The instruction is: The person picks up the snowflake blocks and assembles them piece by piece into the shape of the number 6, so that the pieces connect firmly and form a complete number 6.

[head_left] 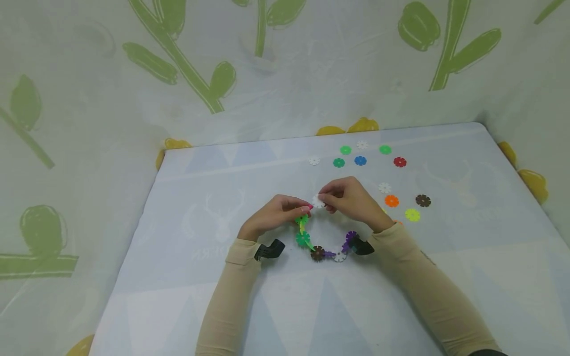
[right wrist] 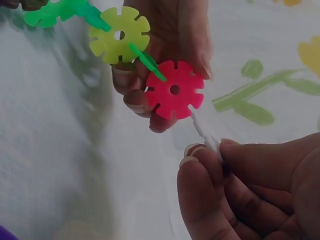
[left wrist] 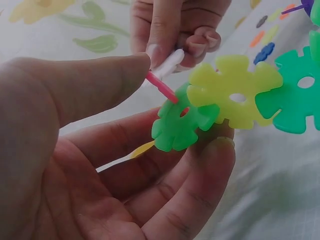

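A pink notched plastic disc (right wrist: 162, 102) forms the upper end of a linked chain of flower-shaped discs. My left hand (head_left: 278, 215) pinches this pink disc between thumb and fingers. In my right hand (head_left: 354, 200), thumb and fingertips pinch a white disc (head_left: 317, 201), whose edge meets a notch on the pink one. A green disc (left wrist: 170, 134) and a yellow disc (left wrist: 252, 80) follow along the chain. Lower down, it curves through a brown disc (head_left: 317, 253) and a white one to a purple disc (head_left: 351, 236) near the right wrist. How deep the white disc sits is unclear.
Loose discs lie beyond and right of the hands, among them blue (head_left: 360, 160), red (head_left: 400, 162), orange (head_left: 392, 200), brown (head_left: 423, 200) and yellow (head_left: 412, 214). A pale patterned cloth covers the table (head_left: 169, 237). Leaf-printed curtains (head_left: 311, 89) stand behind it and at both sides.
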Demonstrator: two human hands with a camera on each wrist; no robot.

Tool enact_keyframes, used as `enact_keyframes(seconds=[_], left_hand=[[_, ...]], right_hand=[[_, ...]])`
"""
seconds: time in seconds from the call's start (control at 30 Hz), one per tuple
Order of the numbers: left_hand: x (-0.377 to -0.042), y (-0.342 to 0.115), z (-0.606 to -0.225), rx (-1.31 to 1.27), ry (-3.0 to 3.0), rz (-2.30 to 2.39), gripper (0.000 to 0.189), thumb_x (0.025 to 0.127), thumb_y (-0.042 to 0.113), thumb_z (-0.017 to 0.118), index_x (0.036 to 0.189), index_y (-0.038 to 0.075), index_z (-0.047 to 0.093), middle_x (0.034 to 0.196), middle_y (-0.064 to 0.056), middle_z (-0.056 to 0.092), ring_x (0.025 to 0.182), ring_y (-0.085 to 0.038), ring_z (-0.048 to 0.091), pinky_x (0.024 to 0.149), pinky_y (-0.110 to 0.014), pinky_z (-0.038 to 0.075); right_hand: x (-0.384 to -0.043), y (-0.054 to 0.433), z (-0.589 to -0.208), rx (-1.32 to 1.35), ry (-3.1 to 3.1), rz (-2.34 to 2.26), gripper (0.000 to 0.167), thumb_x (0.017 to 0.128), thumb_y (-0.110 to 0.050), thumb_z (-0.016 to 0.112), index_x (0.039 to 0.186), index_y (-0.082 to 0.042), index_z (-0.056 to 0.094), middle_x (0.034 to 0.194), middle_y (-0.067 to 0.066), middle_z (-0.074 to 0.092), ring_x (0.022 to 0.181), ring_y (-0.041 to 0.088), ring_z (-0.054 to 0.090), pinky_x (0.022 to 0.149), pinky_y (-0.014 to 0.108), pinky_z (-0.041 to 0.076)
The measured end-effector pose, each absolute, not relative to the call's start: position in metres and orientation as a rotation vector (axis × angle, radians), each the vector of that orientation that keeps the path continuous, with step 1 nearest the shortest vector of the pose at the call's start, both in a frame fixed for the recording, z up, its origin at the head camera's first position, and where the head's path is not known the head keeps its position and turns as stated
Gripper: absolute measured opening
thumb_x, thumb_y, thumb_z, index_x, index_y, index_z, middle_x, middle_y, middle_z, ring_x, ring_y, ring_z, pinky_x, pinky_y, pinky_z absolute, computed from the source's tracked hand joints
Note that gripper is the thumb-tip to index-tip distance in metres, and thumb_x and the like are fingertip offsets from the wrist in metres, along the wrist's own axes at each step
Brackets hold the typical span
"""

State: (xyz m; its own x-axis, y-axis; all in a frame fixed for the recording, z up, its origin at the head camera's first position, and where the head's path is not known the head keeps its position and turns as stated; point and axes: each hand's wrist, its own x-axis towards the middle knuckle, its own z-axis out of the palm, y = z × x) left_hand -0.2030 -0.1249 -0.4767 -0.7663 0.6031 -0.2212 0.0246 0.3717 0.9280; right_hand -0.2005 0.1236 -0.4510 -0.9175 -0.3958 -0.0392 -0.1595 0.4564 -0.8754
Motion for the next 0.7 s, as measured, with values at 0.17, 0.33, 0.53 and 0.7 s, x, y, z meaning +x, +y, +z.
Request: enact_keyframes(seconds=[0.17,0.33,0.53,0.7], left_hand=[[-0.202,-0.123,-0.476,0.53,2.111,1.405,0.035,0.105,0.027,0.062,0.129,0.004,0.071,0.118,-0.01,0.077,0.095,-0.013,0.067,0.091,-0.029,0.057],[-0.201,-0.121,-0.475,0.51,2.108,1.427,0.033,0.104,0.026,0.063,0.127,0.004,0.072,0.116,-0.01,0.077,0.101,-0.012,0.068,0.097,-0.032,0.056],[-0.2,-0.119,-0.474,0.484,2.131,1.437,0.031,0.103,0.024,0.065,0.124,0.002,0.074,0.114,-0.011,0.078,0.105,-0.012,0.07,0.103,-0.037,0.055],[-0.2,-0.116,-0.475,0.465,2.16,1.442,0.028,0.102,0.02,0.067,0.12,0.0,0.075,0.112,-0.013,0.079,0.102,-0.012,0.071,0.1,-0.034,0.056]], right_hand=[[-0.199,0.12,-0.451,-0.487,2.482,-1.436,0.015,0.097,-0.013,0.072,0.105,-0.001,0.078,0.082,0.011,0.074,0.069,0.021,0.066,0.068,0.03,0.058],[-0.195,0.117,-0.449,-0.506,2.51,-1.424,0.014,0.097,-0.012,0.071,0.103,-0.001,0.078,0.085,0.013,0.074,0.068,0.019,0.065,0.066,0.029,0.057],[-0.192,0.113,-0.447,-0.486,2.542,-1.4,0.014,0.098,-0.012,0.071,0.103,-0.001,0.078,0.083,0.01,0.075,0.068,0.018,0.065,0.068,0.031,0.057],[-0.19,0.109,-0.448,-0.441,2.556,-1.398,0.014,0.098,-0.011,0.07,0.102,0.0,0.078,0.077,0.008,0.072,0.067,0.017,0.065,0.066,0.03,0.056]])
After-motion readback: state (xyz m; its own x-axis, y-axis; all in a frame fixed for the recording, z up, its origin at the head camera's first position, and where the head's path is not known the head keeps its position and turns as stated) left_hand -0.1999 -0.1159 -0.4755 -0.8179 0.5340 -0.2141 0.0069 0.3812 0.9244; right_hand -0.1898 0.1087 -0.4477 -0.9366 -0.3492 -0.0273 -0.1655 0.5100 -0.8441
